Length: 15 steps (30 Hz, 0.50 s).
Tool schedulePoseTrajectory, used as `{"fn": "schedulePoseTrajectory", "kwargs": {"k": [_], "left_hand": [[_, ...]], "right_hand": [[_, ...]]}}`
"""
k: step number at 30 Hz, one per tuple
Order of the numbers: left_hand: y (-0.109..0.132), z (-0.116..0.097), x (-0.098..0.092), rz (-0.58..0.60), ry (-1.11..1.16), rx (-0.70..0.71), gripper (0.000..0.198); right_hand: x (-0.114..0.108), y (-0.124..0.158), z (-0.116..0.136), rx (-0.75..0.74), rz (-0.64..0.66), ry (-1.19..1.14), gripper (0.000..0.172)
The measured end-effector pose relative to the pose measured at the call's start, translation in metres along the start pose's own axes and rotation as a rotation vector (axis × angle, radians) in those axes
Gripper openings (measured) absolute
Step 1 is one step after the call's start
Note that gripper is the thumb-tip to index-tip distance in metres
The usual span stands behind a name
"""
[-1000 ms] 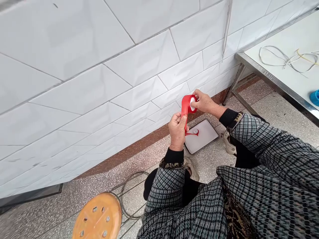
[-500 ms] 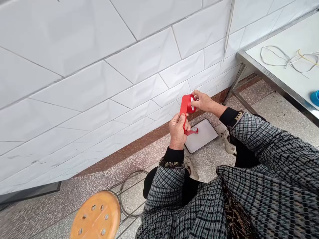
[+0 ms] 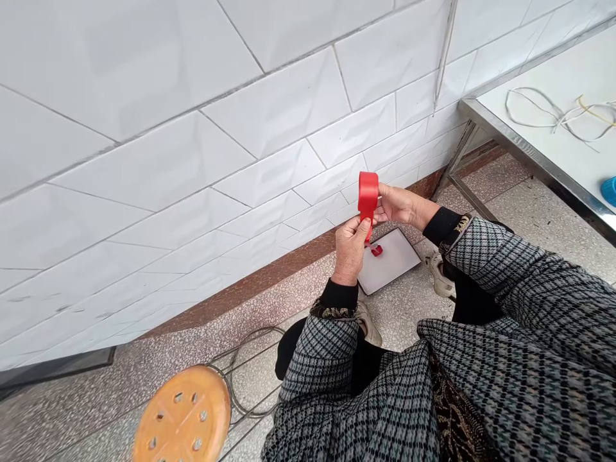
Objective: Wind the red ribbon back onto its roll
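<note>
Both grips closed on the red tape roll (image 3: 368, 188): right hand (image 3: 403, 205) holds the roll from its right side, fingers wrapped round the edge, thumb on the near face; left hand (image 3: 350, 249) pinches the pulled-off tape strip (image 3: 369, 226) btw thumb and fingers just below the roll. Roll is held up in mid-air in front of the white tiled wall (image 3: 202, 128), seen edge-on, w/ the strip running straight down from it into the left pinch; strip's loose end (image 3: 376, 250) curls out below the left thumb. Directly under the hands on the floor lies a flat white board (image 3: 392, 263), tilted rel. to the wall, near the brown skirting strip (image 3: 250, 282). Both arms in grey check sleeves (image 3: 505, 269) w/ black cuffs; person's shoe (image 3: 440, 273) just right of the board, other shoe (image 3: 368, 324) partly hidden by the left sleeve. Lower left: orange round stool seat (image 3: 185, 417) w/ holes, and a loop of grey cable (image 3: 240, 385) on the speckled floor (image 3: 409, 301) beside it. Upper right: steel-edged table (image 3: 510, 138), well apart from the hands, carrying loose wires (image 3: 553, 115), white plus one yellow, and a blue object (image 3: 609, 190) cut off at the frame edge, can't tell what it is.
</note>
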<state>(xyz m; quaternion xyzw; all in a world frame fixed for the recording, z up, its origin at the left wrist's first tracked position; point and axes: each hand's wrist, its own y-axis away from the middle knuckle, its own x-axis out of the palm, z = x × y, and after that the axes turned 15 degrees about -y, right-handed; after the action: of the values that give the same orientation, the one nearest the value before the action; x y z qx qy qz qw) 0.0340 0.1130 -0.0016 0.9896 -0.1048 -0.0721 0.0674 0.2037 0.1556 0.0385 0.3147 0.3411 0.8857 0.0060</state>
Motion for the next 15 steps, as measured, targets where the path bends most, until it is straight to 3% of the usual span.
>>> {"fn": "schedulePoseTrajectory", "kwargs": {"k": [3,7,13,15], "left_hand": [[0.000,0.001,0.002,0.005,-0.007,0.002,0.037],[0.002,-0.005,0.002,-0.115,-0.011,0.063,0.024],[0.000,-0.016,-0.007,-0.053,-0.139,0.159,0.041],[-0.002,-0.016,-0.010,-0.057,-0.182,0.183,0.041]], "right_hand": [[0.001,0.003,0.003,0.030,0.026,-0.004,0.034],[0.001,0.005,0.005,0.063,0.062,-0.002,0.032],[-0.007,0.003,0.006,0.138,0.114,0.083,0.029],[-0.008,0.003,0.006,0.079,0.150,0.185,0.035]]}}
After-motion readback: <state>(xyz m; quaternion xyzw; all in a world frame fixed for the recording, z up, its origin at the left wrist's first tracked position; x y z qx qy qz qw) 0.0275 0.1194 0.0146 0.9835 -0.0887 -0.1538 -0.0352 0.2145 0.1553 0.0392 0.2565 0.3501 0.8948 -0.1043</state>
